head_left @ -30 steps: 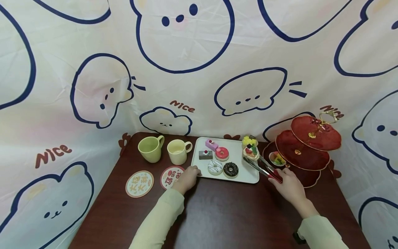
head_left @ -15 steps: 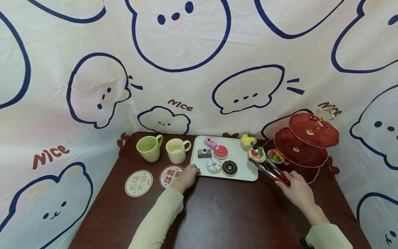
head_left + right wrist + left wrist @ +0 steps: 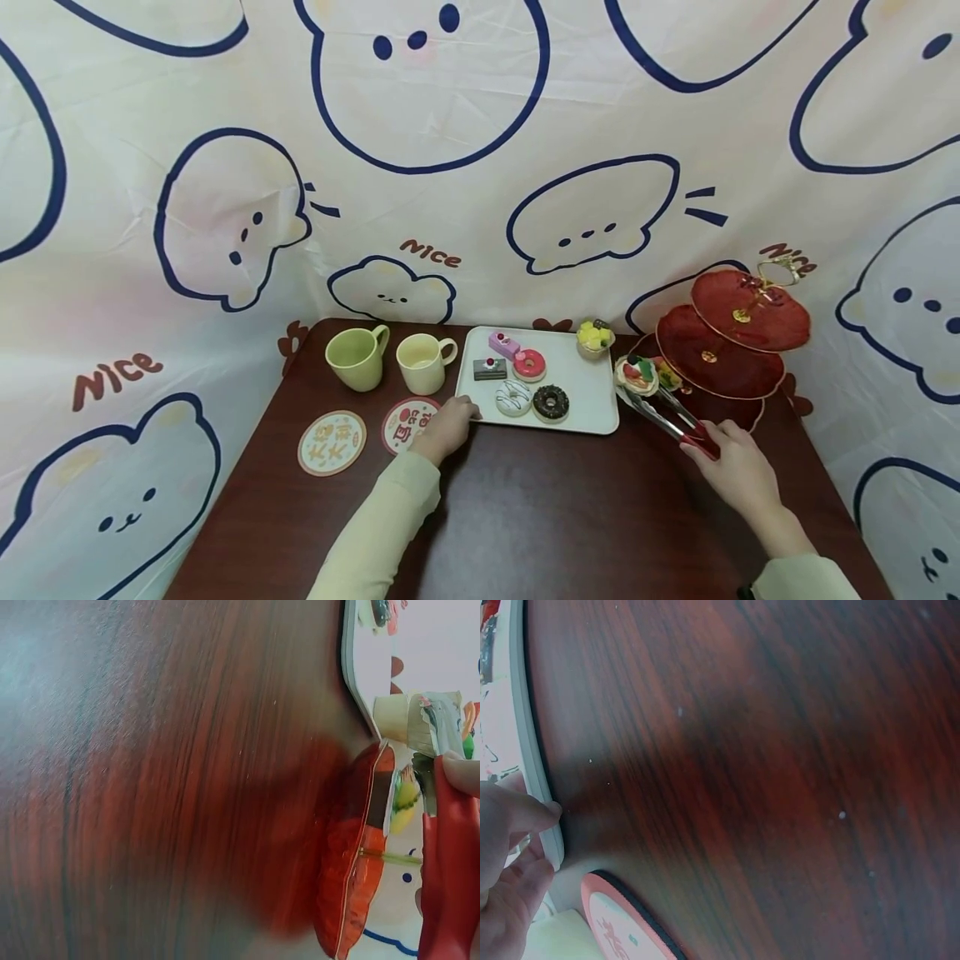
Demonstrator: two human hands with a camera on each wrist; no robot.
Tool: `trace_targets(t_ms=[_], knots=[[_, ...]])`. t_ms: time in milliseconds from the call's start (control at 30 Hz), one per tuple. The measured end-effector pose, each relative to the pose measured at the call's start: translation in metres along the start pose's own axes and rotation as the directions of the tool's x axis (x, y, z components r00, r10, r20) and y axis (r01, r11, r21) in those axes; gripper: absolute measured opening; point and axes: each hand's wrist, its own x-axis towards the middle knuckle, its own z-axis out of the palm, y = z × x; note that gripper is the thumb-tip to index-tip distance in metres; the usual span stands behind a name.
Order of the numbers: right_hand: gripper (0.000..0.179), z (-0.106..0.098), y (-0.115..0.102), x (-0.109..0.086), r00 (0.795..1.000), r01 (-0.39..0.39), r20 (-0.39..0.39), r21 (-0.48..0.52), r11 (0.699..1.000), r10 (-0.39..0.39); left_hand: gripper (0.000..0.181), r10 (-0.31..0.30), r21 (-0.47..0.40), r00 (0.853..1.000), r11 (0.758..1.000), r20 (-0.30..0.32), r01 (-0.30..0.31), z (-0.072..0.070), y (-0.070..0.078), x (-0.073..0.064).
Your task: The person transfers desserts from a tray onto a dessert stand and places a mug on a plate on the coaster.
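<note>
My right hand grips metal tongs with red handles. Between the tong tips is a fruit tart, just right of the white tray and beside the lowest tier of a red three-tier stand. Another fruit tart sits on that tier, partly hidden in the head view. My left hand holds the tray's near left corner, thumb and fingers pinching the rim in the left wrist view. On the tray lie a pink donut, a white donut, a chocolate donut and a yellow-topped tart.
Also on the tray are a purple cake slice and a dark cake slice. Left of it stand a green mug and a cream mug. Two round coasters lie before them. A patterned cloth hangs behind.
My right hand has carried the fruit tart in the tongs rightward, off the tray's right side and towards the stand's lowest tier. My left hand stays at the tray's corner.
</note>
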Motion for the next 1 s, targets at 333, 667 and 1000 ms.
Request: trace_targets(t_ms=[333, 667, 1000], knots=[[0.063, -0.009, 0.015, -0.011, 0.997, -0.06, 0.035, -0.025, 0.998, 0.061, 0.021, -0.005, -0.013, 1.0, 1.0, -0.005, 0.005, -0.001, 0.0, -0.002], [0.065, -0.012, 0.027, -0.021, 0.996, -0.085, 0.034, -0.037, 0.996, 0.087, 0.021, -0.011, -0.012, 1.0, 1.0, -0.009, 0.011, 0.002, 0.0, -0.001], [0.063, -0.017, 0.039, -0.035, 0.996, -0.089, -0.002, -0.047, 0.995, 0.089, 0.021, -0.002, -0.01, 1.0, 1.0, -0.017, 0.002, 0.003, -0.002, 0.0]])
